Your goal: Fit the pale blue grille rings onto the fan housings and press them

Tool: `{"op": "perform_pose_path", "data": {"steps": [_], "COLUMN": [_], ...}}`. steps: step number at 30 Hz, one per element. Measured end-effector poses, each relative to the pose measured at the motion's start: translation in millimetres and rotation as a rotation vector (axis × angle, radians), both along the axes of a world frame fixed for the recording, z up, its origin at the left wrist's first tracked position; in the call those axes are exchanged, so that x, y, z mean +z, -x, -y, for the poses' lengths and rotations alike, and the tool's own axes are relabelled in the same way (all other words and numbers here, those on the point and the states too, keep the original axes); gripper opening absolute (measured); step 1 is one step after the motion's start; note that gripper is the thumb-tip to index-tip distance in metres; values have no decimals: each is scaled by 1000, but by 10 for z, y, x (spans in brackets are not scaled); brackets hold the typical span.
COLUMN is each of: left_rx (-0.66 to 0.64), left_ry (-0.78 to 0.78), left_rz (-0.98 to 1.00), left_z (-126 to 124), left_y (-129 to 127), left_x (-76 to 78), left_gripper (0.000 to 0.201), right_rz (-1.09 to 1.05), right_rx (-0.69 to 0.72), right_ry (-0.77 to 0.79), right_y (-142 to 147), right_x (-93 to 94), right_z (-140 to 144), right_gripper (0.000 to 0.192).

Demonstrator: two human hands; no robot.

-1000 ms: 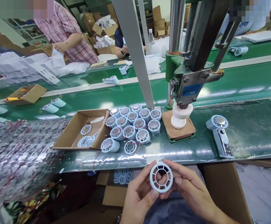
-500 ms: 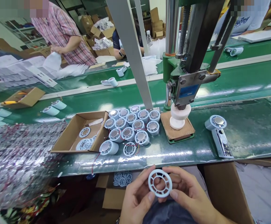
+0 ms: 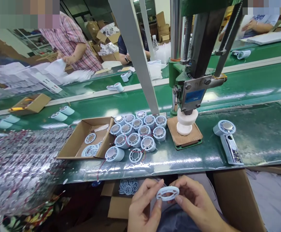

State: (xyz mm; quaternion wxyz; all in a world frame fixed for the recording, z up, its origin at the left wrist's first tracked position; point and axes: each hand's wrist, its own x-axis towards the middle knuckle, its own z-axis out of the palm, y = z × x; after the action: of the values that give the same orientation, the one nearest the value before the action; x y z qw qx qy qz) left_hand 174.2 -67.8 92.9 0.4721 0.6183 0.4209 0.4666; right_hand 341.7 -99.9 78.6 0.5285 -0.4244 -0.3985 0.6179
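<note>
Between my two hands, in front of the bench edge, is a light blue spoked plastic ring [image 3: 168,198], tilted so that it shows nearly edge-on. My left hand [image 3: 145,206] pinches its left side with thumb and fingers. On the right side, my right hand [image 3: 193,201] grips the rim the same way. Beyond my hands, on the bench, several light blue cylindrical housings [image 3: 133,139] with round metal centres stand in a cluster. A loose spoked ring [image 3: 135,155] lies at the near side of that cluster, with thin red wires by it.
A press [image 3: 187,119] with a white pad stands over a brown board. Left is a cardboard box [image 3: 69,141] with rings, beside a heap of wired clear parts [image 3: 22,164]. A blue-and-chrome device [image 3: 229,148] lies right. Below the bench, another box [image 3: 117,206] stands near more rings. People work across the belt.
My hands have tipped the ring from facing me to nearly edge-on, both still gripping it. Across the belt, the person in the checked shirt has shifted their hands.
</note>
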Motion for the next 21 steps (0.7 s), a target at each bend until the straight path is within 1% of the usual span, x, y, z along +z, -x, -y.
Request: {"op": "perform_pose_path", "data": {"steps": [2, 4, 12, 16, 18, 21], "left_rx": [-9, -10, -23, -27, -32, -28], "left_ry": [-43, -51, 85, 120, 131, 117], "left_rz": [-18, -18, 54, 70, 65, 38], "left_z": [10, 9, -18, -17, -19, -17], "left_y": [3, 10, 35, 47, 47, 38], "left_x": [4, 5, -11, -14, -11, 0], "left_gripper": [25, 26, 24, 24, 25, 26], "right_rz": [55, 76, 110, 121, 144, 147], "right_rx": [-7, -6, -11, -3, -7, 1], "right_ry": [-15, -22, -45, -80, -81, -55], "right_y": [2, 7, 11, 8, 8, 16], "right_x": [-5, 1, 24, 42, 53, 57], "right_z": [3, 3, 27, 31, 31, 32], "right_gripper": [28, 29, 25, 24, 25, 34]}}
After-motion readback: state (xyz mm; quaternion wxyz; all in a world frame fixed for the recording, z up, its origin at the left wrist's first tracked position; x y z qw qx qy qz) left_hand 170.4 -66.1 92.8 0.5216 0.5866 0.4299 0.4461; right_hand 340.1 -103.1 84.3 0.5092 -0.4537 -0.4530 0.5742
